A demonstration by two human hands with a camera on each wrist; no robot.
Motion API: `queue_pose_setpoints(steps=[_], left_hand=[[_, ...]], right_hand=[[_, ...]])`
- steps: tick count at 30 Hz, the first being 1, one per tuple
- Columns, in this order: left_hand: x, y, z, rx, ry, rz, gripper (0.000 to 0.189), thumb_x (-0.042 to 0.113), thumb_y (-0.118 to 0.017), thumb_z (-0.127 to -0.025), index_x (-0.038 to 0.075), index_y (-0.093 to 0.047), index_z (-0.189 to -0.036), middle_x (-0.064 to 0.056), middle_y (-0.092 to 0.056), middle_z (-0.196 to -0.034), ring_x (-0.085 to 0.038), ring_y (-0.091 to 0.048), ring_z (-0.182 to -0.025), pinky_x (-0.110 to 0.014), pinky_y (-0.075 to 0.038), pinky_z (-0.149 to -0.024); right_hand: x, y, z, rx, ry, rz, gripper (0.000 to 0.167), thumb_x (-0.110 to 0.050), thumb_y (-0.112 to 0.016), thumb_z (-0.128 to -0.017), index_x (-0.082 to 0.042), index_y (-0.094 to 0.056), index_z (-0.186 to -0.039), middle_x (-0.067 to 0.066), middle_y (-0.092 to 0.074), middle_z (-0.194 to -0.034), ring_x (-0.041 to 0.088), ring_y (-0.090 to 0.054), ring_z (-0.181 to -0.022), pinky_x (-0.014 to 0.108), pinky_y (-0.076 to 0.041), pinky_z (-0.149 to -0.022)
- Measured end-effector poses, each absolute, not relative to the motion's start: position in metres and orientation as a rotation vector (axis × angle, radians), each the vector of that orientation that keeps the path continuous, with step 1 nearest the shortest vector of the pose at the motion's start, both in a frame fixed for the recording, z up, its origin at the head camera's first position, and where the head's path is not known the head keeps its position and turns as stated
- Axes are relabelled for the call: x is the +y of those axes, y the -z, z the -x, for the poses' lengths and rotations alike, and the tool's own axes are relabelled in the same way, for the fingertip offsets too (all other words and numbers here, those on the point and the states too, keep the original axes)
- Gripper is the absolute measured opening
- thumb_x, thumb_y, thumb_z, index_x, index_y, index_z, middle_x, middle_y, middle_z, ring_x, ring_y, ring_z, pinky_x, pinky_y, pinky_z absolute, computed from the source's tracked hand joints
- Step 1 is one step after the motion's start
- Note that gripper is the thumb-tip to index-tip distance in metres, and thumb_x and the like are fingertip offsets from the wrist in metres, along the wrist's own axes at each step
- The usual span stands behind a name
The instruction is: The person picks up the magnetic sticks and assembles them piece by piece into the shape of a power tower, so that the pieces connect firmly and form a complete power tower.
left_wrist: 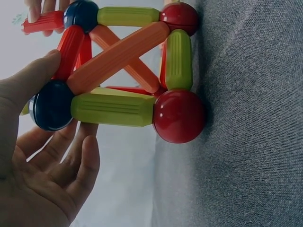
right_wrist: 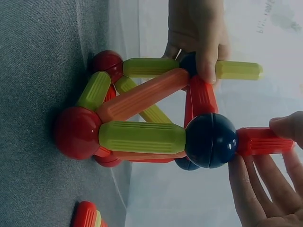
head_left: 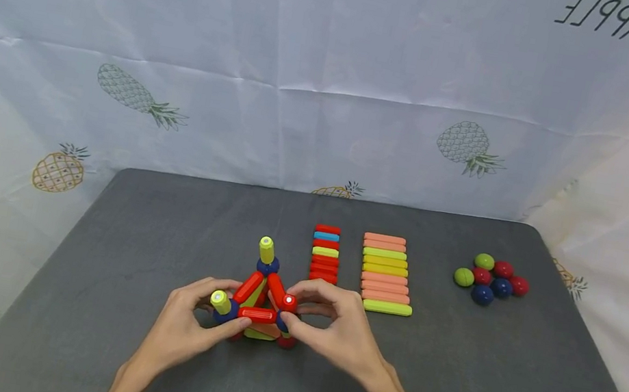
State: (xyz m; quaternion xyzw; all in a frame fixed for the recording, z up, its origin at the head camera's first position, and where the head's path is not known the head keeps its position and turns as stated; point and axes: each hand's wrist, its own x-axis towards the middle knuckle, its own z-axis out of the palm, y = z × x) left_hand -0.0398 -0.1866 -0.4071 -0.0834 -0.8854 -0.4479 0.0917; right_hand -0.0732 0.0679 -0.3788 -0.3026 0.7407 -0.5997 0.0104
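Observation:
A frame of magnetic rods and balls [head_left: 258,315] stands on the table in the head view. Red balls [left_wrist: 179,116] form its base, green upright rods [left_wrist: 112,109] lead to blue balls, and orange rods [right_wrist: 147,95] cross the sides diagonally. Red rods join the blue balls in a top triangle. My left hand [head_left: 192,322] holds the left top corner, thumb on the red top rod by the blue ball [left_wrist: 52,106], fingers behind. My right hand [head_left: 340,330] pinches a short red rod [right_wrist: 259,141] upright on the right blue ball [right_wrist: 210,140]. Green rods [head_left: 266,250] rise from the other two.
Short rods [head_left: 325,252] lie in a column behind my right hand, beside a column of longer rods [head_left: 385,261]. Several loose balls [head_left: 482,295] are grouped at the back right of the dark table [head_left: 159,225]. A patterned cloth [head_left: 312,133] hangs behind.

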Motion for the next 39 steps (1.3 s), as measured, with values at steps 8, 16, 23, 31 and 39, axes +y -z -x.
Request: queue_pose_setpoints(steps=[8, 16, 23, 31, 39], left_hand=[[-0.187, 0.408, 0.040, -2.650, 1.318, 0.229, 0.046, 0.029, -0.092, -0.076, 0.018, -0.073, -0.116, 0.006, -0.073, -0.104, -0.002, -0.065, -0.085, -0.023, -0.058, -0.072], [-0.188, 0.408, 0.040, -2.668, 1.321, 0.214, 0.046, 0.029, -0.092, -0.076, 0.019, -0.073, -0.116, 0.007, -0.072, -0.107, -0.002, -0.064, -0.086, -0.024, -0.058, -0.073], [-0.188, 0.409, 0.040, -2.682, 1.323, 0.196, 0.045, 0.031, -0.091, -0.077, 0.020, -0.073, -0.116, 0.006, -0.073, -0.106, -0.002, -0.064, -0.087, -0.024, -0.057, -0.072], [-0.189, 0.411, 0.040, -2.627, 1.329, 0.270, 0.045, 0.026, -0.091, -0.076, 0.019, -0.073, -0.117, 0.008, -0.073, -0.106, 0.001, -0.063, -0.086, -0.024, -0.057, -0.071], [-0.191, 0.411, 0.039, -2.636, 1.327, 0.269, 0.046, 0.026, -0.091, -0.077, 0.020, -0.072, -0.118, 0.009, -0.073, -0.106, 0.001, -0.063, -0.086, -0.024, -0.056, -0.071]], right_hand=[[0.073, 0.379, 0.072, 2.379, 1.840, 0.945, 0.029, -0.009, -0.081, -0.087, -0.008, -0.071, -0.114, 0.010, -0.075, -0.108, 0.014, -0.075, -0.094, 0.030, -0.062, -0.086], [0.118, 0.375, 0.091, 2.776, 1.702, 0.822, 0.034, -0.008, -0.083, -0.084, -0.009, -0.072, -0.116, 0.006, -0.077, -0.109, 0.012, -0.073, -0.096, 0.030, -0.062, -0.085], [0.202, 0.389, 0.131, 3.200, 1.349, 0.444, 0.033, -0.009, -0.079, -0.089, -0.001, -0.072, -0.120, 0.022, -0.073, -0.114, 0.036, -0.069, -0.097, 0.050, -0.061, -0.080], [0.282, 0.403, 0.163, 3.229, 0.706, 0.262, 0.043, -0.008, -0.071, -0.091, 0.012, -0.063, -0.128, 0.042, -0.057, -0.129, 0.058, -0.049, -0.121, 0.067, -0.031, -0.106], [0.296, 0.418, 0.170, 3.194, 0.574, 0.373, 0.033, -0.002, -0.072, -0.089, 0.012, -0.068, -0.119, 0.038, -0.065, -0.118, 0.059, -0.053, -0.111, 0.065, -0.028, -0.105]])
